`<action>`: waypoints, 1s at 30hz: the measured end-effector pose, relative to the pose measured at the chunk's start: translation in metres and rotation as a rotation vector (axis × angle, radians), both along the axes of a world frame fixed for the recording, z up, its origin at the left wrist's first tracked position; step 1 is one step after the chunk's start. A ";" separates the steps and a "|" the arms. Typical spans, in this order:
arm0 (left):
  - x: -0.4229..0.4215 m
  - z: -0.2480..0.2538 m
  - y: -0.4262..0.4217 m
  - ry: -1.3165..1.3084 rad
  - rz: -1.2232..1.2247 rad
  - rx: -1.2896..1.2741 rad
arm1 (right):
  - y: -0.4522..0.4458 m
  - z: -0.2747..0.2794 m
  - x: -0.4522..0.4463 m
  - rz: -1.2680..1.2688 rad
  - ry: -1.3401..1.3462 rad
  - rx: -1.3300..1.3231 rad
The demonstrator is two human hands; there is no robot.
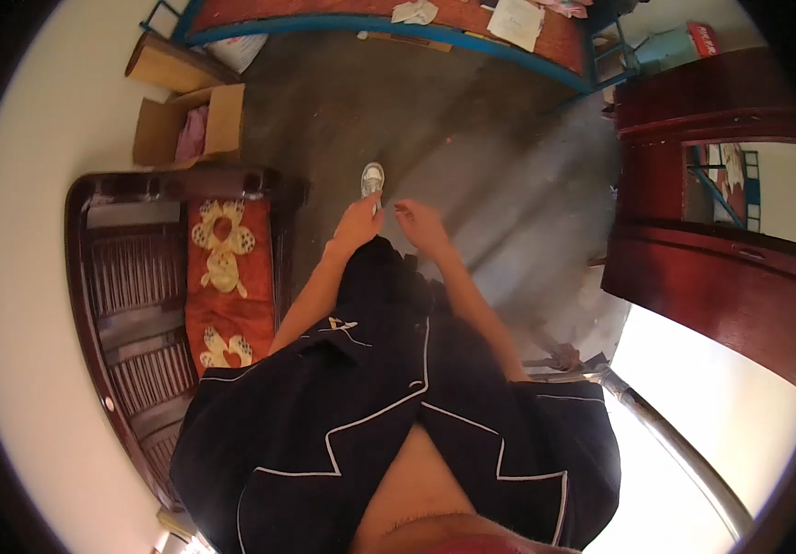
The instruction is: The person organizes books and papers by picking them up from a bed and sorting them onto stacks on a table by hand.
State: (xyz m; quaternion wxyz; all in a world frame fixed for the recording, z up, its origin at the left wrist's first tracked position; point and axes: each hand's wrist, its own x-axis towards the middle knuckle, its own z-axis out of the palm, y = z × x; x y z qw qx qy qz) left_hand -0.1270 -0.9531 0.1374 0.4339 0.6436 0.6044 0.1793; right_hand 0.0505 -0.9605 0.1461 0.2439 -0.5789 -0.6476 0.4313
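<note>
On my feed: L. hand (358, 224) at white sneaker (372, 174), seen against gray floor (509, 166); finger closure/contact: can't tell. R. hand (419, 224) adj., fingers curled, grip unclear. Red pkg. (703, 39), upper R.: white lettering, illegible.

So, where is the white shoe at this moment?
In the head view, the white shoe shows above centre against the dark floor, just past the left hand, with the right hand to its lower right.
</note>
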 end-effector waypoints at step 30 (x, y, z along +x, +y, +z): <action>0.209 -0.014 0.461 0.056 -0.378 0.080 | 0.376 -0.019 0.212 -0.291 -0.133 0.062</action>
